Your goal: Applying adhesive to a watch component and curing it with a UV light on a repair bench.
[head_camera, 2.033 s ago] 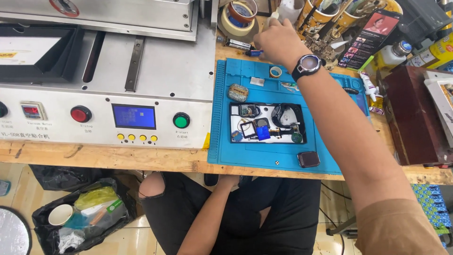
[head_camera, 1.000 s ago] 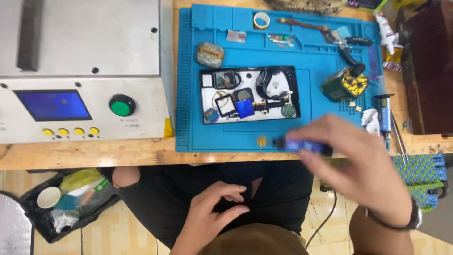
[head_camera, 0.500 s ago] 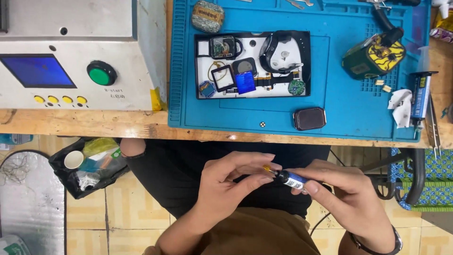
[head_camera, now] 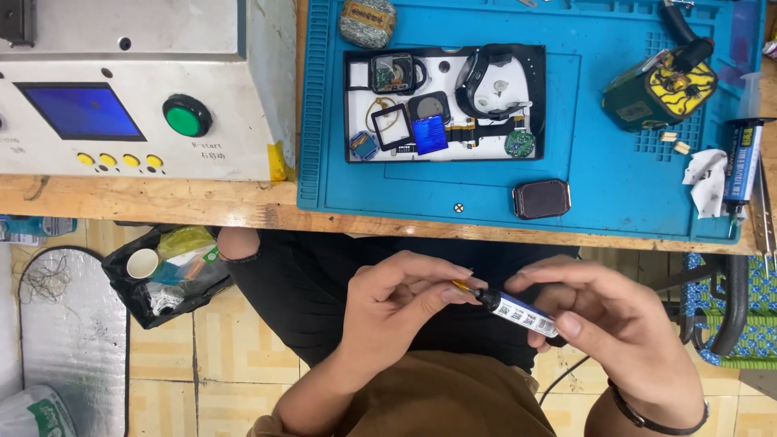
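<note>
Head view: both hands are below the edge of the counter (head_camera: 243,212), over the person's lap. The right hand (head_camera: 615,332) has its grip closed around a small glue tube (head_camera: 524,314) with a white label, and the left hand (head_camera: 401,303) pinches the tube's thin yellowish tip (head_camera: 463,286) between thumb and forefinger. I judge the step in hand to be uncapping or clearing the nozzle. The next move calls for a steady twist or pull at the tip while the right hand keeps the tube from turning, without squeezing its body.

On the blue work mat (head_camera: 599,154) lie a black tray of watch parts (head_camera: 445,101), a dark square watch body (head_camera: 541,199) just beside the mat's near edge, and a larger syringe-style tube (head_camera: 740,166) at the far right. A machine with a green button (head_camera: 186,116) stands at the left.

Compared with 0.5 s ago, little differs: the hands sit in the same place with the same hold, and the view has only shifted slightly. 1 s ago the right hand held the tube alone above the counter edge, and the left hand lay in the lap.
</note>
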